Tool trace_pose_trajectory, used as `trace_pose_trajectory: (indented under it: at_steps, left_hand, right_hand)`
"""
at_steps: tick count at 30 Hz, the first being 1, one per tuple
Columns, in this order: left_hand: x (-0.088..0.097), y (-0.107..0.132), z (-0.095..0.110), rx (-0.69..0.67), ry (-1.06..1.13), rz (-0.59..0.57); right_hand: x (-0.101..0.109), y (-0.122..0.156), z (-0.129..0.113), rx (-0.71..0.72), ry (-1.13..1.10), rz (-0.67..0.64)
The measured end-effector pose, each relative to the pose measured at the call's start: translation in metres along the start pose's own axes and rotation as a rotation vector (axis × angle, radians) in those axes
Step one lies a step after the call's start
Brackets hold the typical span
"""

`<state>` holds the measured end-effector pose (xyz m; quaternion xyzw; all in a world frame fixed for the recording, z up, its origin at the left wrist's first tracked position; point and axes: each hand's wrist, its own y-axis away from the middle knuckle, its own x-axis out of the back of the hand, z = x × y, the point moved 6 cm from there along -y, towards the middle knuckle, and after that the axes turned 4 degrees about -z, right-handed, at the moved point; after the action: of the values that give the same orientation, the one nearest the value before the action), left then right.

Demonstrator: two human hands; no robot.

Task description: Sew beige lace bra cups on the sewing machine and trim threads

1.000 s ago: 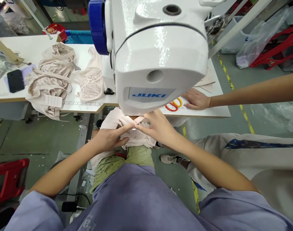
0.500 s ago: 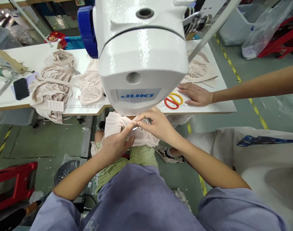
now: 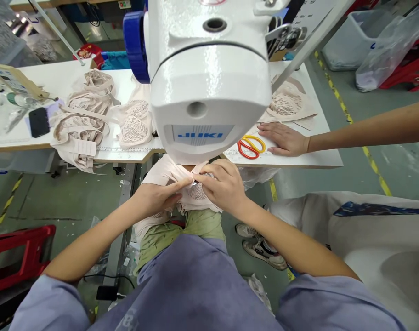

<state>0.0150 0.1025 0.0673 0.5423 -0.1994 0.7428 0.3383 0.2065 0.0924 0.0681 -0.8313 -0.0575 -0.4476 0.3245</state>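
A pale pink lace garment piece (image 3: 163,172) lies under the head of a white JUKI sewing machine (image 3: 209,82). My left hand (image 3: 157,197) presses on the fabric from the left, index finger stretched toward the needle area. My right hand (image 3: 223,186) pinches the fabric's strap edge just below the machine head. The needle itself is hidden by the machine. Both hands meet at the fingertips over the cloth.
Another person's hand (image 3: 285,138) rests flat on the white table (image 3: 319,158) beside red and yellow scissors (image 3: 251,146). A pile of lace garments (image 3: 83,122) and a black phone (image 3: 39,122) lie at left. A red stool (image 3: 19,255) stands on the floor.
My hands have shifted slightly on the fabric, the left forefinger now stretched out along it. The view has tilted a little; the other person's hand stays on the table.
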Motion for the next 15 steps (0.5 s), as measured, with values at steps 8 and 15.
trace_pose_trajectory:
  at_steps: [8, 15]
  left_hand:
    - [-0.011, -0.002, 0.016, 0.108, -0.020, 0.005]
    - [-0.014, -0.005, 0.029, 0.303, -0.003, 0.025]
  right_hand:
    - [-0.021, 0.015, 0.032, -0.543, -0.727, -0.070]
    - [-0.043, -0.021, 0.056, -0.650, -0.761, 0.078]
